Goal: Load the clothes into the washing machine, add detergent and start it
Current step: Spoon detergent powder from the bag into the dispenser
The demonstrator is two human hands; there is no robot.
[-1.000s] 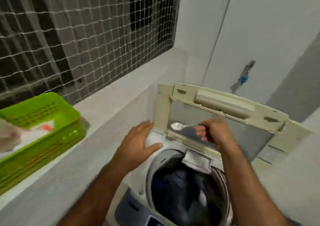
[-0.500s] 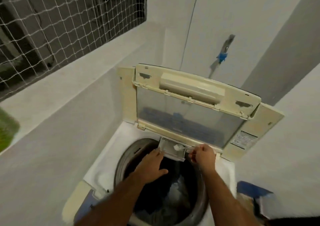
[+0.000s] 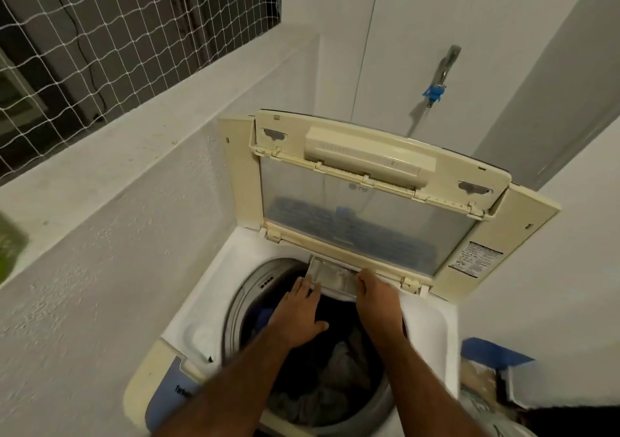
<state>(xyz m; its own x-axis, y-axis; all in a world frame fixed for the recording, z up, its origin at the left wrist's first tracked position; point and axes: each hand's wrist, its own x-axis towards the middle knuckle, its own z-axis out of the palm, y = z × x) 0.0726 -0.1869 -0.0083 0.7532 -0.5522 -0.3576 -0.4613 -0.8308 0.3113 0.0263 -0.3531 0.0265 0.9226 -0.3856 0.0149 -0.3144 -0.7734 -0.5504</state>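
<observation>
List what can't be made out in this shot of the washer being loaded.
Head view only:
- Detergent drawer: contents too small and pale to read.
- Right hand: fingertips hidden behind the drawer, so its grip is unclear.
- Control panel: cut off by the left forearm and bottom edge.
- Clothes in the drum: dark, partly hidden by both arms.

A white net (image 3: 100,34) is stretched across the window opening at upper left, above a grey concrete ledge (image 3: 141,141). A tap with a blue fitting (image 3: 436,91) is mounted on the white wall (image 3: 503,51). A green blur (image 3: 10,245) is seen at the left edge.
</observation>
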